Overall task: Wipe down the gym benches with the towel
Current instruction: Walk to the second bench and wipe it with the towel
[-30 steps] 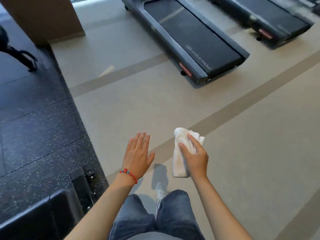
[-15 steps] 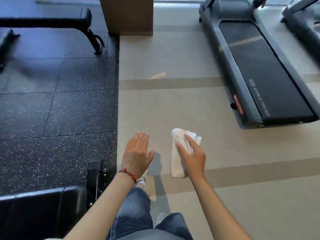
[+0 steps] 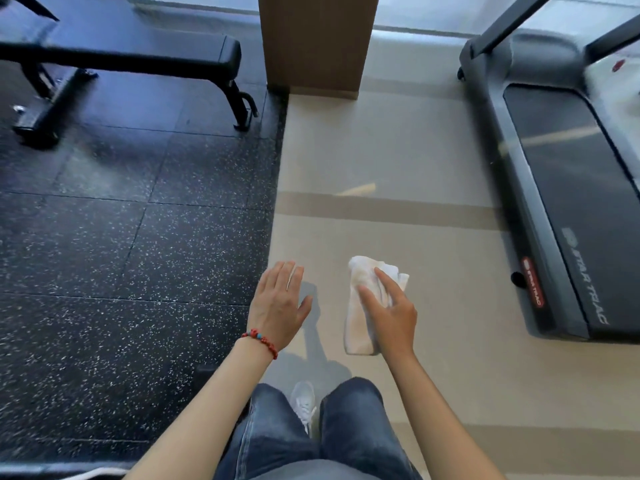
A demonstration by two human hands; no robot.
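My right hand [image 3: 391, 313] grips a folded white towel [image 3: 360, 306], held in the air above the beige floor. My left hand [image 3: 278, 303] is beside it, flat, fingers together and empty, with a red bead bracelet on the wrist. A black flat gym bench [image 3: 138, 57] stands at the far left on the dark speckled rubber floor, well ahead of both hands. A sliver of another black padded bench [image 3: 41, 471] shows at the bottom left edge.
A brown pillar [image 3: 317, 43] rises straight ahead between the rubber mat and the beige floor. A grey treadmill [image 3: 568, 188] runs along the right side. My jeans and a white shoe [image 3: 303, 403] show below.
The view has swung left and forward: the far bench and pillar came closer and more central, the treadmill slid right, the near bench dropped almost out of view. My hands kept their pose.
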